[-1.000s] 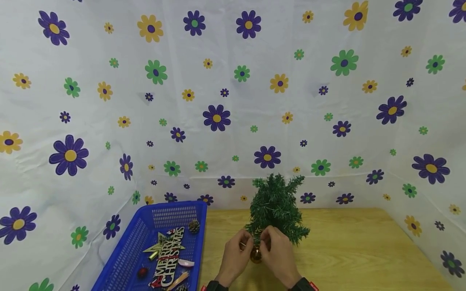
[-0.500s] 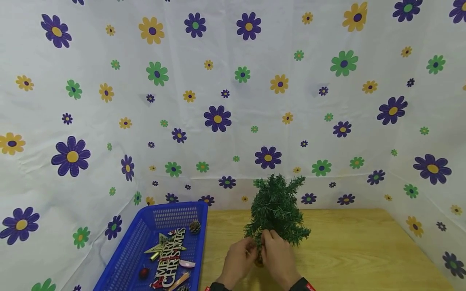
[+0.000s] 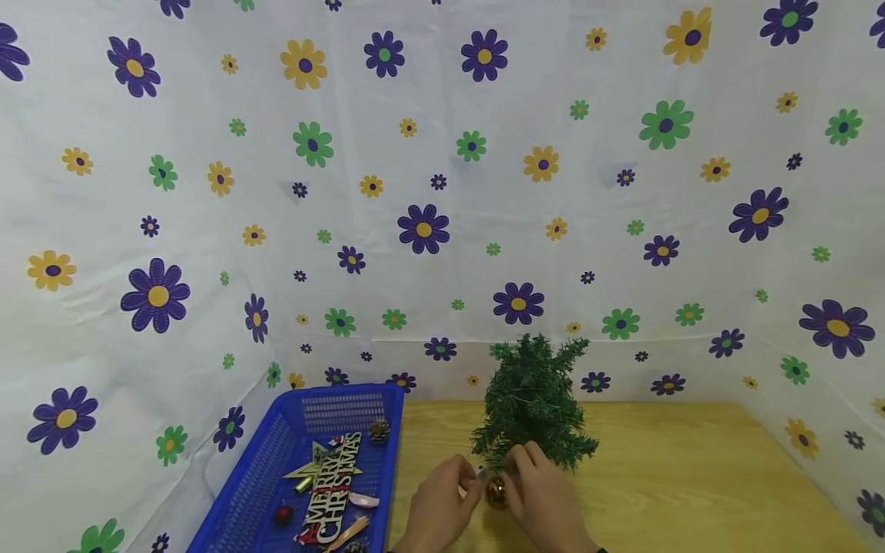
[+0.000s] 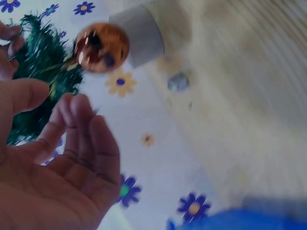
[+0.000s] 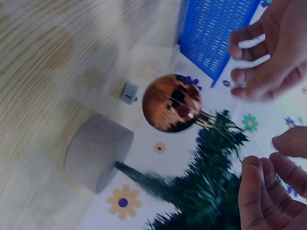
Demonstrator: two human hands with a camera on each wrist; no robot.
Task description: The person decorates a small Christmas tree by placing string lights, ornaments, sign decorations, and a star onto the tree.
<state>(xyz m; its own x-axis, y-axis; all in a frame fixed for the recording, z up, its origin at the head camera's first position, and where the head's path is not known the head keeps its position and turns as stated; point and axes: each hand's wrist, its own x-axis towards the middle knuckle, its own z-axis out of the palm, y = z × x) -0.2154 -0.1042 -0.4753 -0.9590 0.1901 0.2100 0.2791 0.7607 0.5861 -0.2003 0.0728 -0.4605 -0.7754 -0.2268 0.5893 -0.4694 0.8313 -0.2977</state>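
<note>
A shiny copper-coloured Christmas ball [image 5: 171, 103] hangs by its gold cap and a thin thread at a lower branch of the small green artificial Christmas tree [image 3: 532, 399]. My left hand [image 3: 442, 499] is left of the ball, its thumb and fingers apart with a gap between them in the left wrist view. On the other side, my right hand [image 3: 546, 495] is close to the ball and branch in the head view. Its thumb and loosely bent fingers stand slightly apart in the right wrist view. The tree stands on a grey round base [image 5: 98, 153].
A blue plastic basket [image 3: 397, 430] stands at the left, holding a Merry Christmas sign [image 3: 332, 488], a gold star [image 3: 297, 470], a pinecone [image 3: 379, 431] and a red ball [image 3: 283, 514]. A small grey object [image 5: 129, 92] lies on the wooden table [image 3: 664, 476] near the base.
Both hands came together at the branch, then drew apart; the left has moved back, leftward from the branch. The ball, mostly covered half a second ago, shows again between them. The head view has shifted slightly.
</note>
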